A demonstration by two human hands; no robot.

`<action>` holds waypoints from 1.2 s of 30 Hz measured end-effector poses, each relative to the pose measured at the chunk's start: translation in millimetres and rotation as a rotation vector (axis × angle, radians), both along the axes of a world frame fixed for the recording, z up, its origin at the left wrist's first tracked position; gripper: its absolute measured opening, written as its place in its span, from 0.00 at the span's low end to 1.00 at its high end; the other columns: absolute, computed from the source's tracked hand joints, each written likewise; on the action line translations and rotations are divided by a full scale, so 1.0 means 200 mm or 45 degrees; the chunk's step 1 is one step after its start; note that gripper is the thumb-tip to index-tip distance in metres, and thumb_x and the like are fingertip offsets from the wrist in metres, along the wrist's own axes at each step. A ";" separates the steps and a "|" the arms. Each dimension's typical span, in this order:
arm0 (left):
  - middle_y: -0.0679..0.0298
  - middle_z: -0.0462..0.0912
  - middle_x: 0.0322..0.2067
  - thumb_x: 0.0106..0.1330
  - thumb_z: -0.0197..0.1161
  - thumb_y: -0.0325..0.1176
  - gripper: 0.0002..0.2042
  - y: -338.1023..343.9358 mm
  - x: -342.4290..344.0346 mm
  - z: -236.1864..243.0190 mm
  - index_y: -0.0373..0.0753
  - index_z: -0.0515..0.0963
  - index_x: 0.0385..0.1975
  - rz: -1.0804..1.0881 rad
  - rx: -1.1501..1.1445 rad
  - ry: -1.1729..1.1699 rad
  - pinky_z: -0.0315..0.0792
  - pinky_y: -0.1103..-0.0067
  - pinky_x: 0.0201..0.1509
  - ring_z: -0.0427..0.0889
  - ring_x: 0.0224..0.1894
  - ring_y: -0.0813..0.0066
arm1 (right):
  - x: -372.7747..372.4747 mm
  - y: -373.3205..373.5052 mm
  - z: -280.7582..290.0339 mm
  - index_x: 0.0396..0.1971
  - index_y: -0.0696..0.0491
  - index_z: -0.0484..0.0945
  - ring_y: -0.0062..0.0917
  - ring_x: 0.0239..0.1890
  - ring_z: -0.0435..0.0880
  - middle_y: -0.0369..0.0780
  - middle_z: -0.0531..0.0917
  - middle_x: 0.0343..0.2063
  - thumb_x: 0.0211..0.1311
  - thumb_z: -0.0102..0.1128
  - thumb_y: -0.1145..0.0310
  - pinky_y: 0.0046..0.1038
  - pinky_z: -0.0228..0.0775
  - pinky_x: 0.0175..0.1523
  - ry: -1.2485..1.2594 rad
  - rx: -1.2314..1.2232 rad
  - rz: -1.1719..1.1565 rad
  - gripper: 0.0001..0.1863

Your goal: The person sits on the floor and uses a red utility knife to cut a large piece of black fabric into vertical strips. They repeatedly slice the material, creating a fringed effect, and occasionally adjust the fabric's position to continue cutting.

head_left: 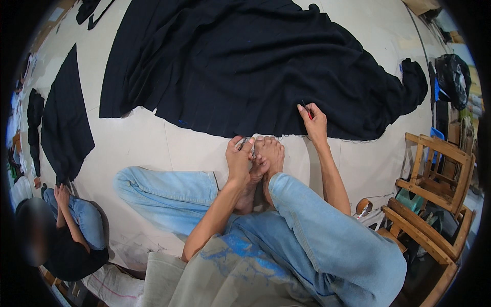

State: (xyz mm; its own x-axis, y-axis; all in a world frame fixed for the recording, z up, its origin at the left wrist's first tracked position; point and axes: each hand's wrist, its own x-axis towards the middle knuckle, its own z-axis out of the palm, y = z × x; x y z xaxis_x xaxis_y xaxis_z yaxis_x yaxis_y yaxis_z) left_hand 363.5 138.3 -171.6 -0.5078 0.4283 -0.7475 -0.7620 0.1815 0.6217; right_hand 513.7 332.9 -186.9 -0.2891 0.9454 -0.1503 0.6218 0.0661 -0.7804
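I see the large black cloth (pixel 230 66) spread with soft folds on the pale tiled floor (pixel 148 148), in front of the seated person's bare feet (pixel 271 152). The left hand (pixel 241 156) is near the toes, at the cloth's lower edge, with its fingers curled and the thumb close to them; I cannot tell what it grips there. The right hand (pixel 314 122), above the cloth farther right, pinches a small red tool (pixel 310 116) between closed fingers. At left, another person (pixel 71 250) sits beside a dark cloth piece (pixel 66 117); wooden stools (pixel 434 169) stand at right
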 end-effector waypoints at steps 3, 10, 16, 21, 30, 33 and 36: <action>0.72 0.74 0.23 0.66 0.70 0.30 0.10 0.00 0.01 -0.02 0.34 0.74 0.31 -0.171 0.137 0.159 0.60 0.85 0.23 0.66 0.21 0.89 | 0.00 0.00 -0.02 0.24 0.58 0.75 0.17 0.21 0.61 0.33 0.66 0.14 0.64 0.68 0.56 0.26 0.57 0.28 0.008 -0.023 -0.013 0.21; 0.75 0.71 0.18 0.68 0.68 0.31 0.13 -0.04 -0.07 -0.14 0.35 0.76 0.22 -0.467 -0.086 0.785 0.56 0.84 0.24 0.62 0.23 0.89 | 0.00 0.00 -0.04 0.23 0.58 0.75 0.15 0.22 0.61 0.31 0.66 0.15 0.65 0.68 0.55 0.25 0.56 0.28 0.020 -0.026 -0.024 0.22; 0.71 0.75 0.22 0.70 0.64 0.30 0.09 -0.17 -0.06 -0.10 0.33 0.80 0.30 -0.482 0.015 0.757 0.63 0.83 0.32 0.68 0.28 0.86 | -0.03 -0.05 0.09 0.30 0.53 0.78 0.09 0.17 0.60 0.26 0.66 0.16 0.68 0.65 0.48 0.18 0.51 0.22 0.368 -0.720 -0.148 0.21; 0.65 0.79 0.31 0.72 0.61 0.30 0.08 -0.21 -0.05 -0.03 0.31 0.80 0.32 -0.541 0.101 0.848 0.69 0.80 0.43 0.74 0.35 0.79 | -0.18 -0.27 0.27 0.40 0.55 0.80 0.13 0.20 0.69 0.28 0.72 0.19 0.67 0.66 0.51 0.20 0.61 0.27 0.394 -0.802 0.313 0.20; 0.63 0.75 0.48 0.77 0.54 0.33 0.11 -0.15 -0.08 -0.10 0.35 0.80 0.35 -0.380 0.212 0.684 0.70 0.81 0.43 0.74 0.36 0.80 | -0.46 -0.18 0.17 0.41 0.60 0.82 0.31 0.34 0.84 0.45 0.84 0.27 0.65 0.66 0.54 0.32 0.73 0.43 0.014 -0.405 0.601 0.21; 0.66 0.76 0.45 0.78 0.52 0.34 0.11 -0.20 -0.06 -0.11 0.36 0.79 0.37 -0.311 0.282 0.437 0.69 0.84 0.41 0.72 0.35 0.83 | -0.49 -0.21 0.24 0.36 0.61 0.82 0.28 0.32 0.82 0.43 0.82 0.24 0.69 0.61 0.50 0.30 0.72 0.41 0.044 -0.512 0.496 0.24; 0.68 0.76 0.41 0.79 0.51 0.33 0.11 -0.25 -0.03 -0.11 0.36 0.78 0.38 -0.369 0.289 0.438 0.68 0.84 0.40 0.71 0.34 0.84 | -0.41 -0.27 0.28 0.30 0.61 0.82 0.22 0.27 0.78 0.38 0.80 0.21 0.71 0.57 0.48 0.27 0.70 0.36 0.108 -0.840 0.504 0.27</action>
State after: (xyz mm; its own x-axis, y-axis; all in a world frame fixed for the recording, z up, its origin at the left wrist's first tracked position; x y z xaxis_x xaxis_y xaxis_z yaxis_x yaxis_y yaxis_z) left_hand 357.6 87.4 -192.7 -0.5448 0.7203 -0.4294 -0.4441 0.1865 0.8763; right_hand 431.8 278.4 -130.0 -0.6227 0.4914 -0.6089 0.5850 -0.2244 -0.7794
